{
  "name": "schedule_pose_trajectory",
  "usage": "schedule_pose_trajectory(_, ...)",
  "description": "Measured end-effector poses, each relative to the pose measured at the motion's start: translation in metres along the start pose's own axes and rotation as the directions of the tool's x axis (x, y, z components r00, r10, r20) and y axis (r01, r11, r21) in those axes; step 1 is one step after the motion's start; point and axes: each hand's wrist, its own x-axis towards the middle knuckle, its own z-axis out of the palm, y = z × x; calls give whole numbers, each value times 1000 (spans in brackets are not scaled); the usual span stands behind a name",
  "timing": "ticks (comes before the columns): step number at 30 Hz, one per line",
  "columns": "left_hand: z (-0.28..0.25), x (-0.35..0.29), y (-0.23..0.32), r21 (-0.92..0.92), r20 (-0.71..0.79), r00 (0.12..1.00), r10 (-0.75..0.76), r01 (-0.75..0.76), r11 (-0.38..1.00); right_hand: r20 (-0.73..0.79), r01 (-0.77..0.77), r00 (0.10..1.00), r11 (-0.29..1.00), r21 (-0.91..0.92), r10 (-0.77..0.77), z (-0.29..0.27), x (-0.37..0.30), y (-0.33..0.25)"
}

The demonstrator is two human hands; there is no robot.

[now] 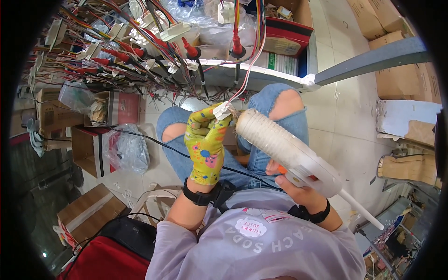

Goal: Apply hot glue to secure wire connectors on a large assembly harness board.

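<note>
Tiled floor (338, 121) lies beneath; gloved left hand (205, 144) pinches white connector (221, 111) at twelve o'clock, right hand (305, 195) grips hot-glue gun (289, 144) at three; a slip could let heat damage the wires (246, 77).

Left hand (205, 144): gloved, raised toward the far side, bent into a pinch.
Right hand (298, 189): bare, nearer, curled in a grip.
Forearms (186, 214): both pointing away from the body.

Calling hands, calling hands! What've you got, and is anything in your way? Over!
Left hand, gloved: gripping connector. Right hand: holding glue gun, front end close to connector. Black cable passes behind left hand, seemingly not blocking. Over.
</note>
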Motion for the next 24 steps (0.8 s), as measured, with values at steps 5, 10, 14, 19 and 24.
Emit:
schedule_pose_trajectory(5, -2, -2, 3, 27, 5, 997, -81, 80, 996, 9, 49, 999, 998, -35, -49, 0, 1, 1)
schedule_pose_trajectory(10, -1, -3, 4, -78, 20, 991, -129, 130, 988, 18, 60, 998, 998, -20, -59, 0, 2, 2)
schedule_pose_trajectory(14, 0, -3, 6, -130, 51, 984, -173, 178, 975, 15, 72, 997, 996, -47, -71, 0, 2, 2)
schedule_pose_trajectory(19, 1, -3, 7, -243, 78, 970, -231, 243, 939, 10, 61, 998, 997, -40, -60, 0, 3, 1)
schedule_pose_trajectory(24, -2, -2, 6, -341, 127, 949, -288, 314, 886, -11, 10, 1000, 1000, 0, -10, 1, 2, 1)
